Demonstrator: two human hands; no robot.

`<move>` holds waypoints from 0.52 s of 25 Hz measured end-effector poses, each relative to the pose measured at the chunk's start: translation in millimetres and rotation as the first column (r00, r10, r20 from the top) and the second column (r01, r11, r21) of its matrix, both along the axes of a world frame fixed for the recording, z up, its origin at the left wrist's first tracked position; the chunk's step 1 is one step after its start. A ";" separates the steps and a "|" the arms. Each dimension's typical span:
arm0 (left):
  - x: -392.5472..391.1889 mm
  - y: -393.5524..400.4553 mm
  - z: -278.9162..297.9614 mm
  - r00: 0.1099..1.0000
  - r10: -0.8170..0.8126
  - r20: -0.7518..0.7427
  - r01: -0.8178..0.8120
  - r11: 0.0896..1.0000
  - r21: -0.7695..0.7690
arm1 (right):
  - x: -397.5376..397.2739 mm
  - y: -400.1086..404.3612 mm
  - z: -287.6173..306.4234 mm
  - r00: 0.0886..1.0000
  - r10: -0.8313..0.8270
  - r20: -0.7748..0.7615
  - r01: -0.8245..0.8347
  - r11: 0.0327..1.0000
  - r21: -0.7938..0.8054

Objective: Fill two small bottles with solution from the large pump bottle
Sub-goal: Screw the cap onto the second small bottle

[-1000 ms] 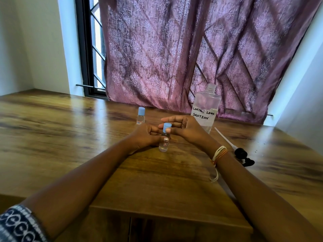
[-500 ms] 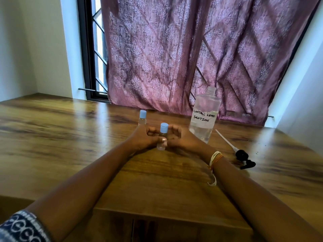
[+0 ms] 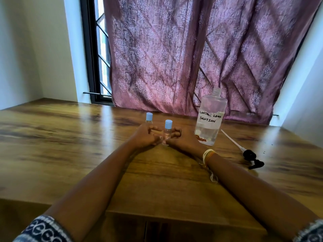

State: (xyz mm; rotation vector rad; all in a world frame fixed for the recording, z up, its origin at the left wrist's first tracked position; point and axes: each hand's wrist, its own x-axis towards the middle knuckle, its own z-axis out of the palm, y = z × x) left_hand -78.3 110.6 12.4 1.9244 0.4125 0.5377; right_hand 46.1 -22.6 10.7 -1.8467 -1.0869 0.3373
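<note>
A small clear bottle (image 3: 168,131) with a light blue cap stands upright on the wooden table (image 3: 70,145). My left hand (image 3: 145,137) and my right hand (image 3: 182,139) rest on the table on either side of it, fingers curled round its lower body. A second small capped bottle (image 3: 149,118) stands just behind my left hand. The large bottle (image 3: 209,119), labelled contact lens solution, stands to the right with its neck open and liquid in its lower part. Its black pump (image 3: 251,158) lies on the table further right, white tube pointing back.
A purple patterned curtain (image 3: 192,58) hangs close behind the table's far edge. A barred window (image 3: 97,67) and white walls lie to the left. The table's front edge (image 3: 174,213) runs under my forearms.
My right hand came down from the blue cap to the bottle's body. Both hands lowered onto the table with the bottle upright between them. The view tilted upward slightly.
</note>
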 end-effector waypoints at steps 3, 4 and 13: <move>0.9 2.3 -1.4 0.996 0.084 -0.034 -0.085 0.995 -0.045 | 5.7 20.8 4.6 0.999 -0.006 -0.041 0.006 1.000 0.000; 1.0 2.7 -1.6 0.995 0.091 -0.046 -0.094 0.993 -0.067 | 7.3 27.1 5.3 0.999 -0.011 -0.047 0.011 1.000 0.000; -1.1 -8.2 -9.4 0.985 0.171 -0.009 -0.169 0.976 0.139 | 5.9 28.0 6.0 0.997 -0.029 -0.074 0.030 1.000 0.004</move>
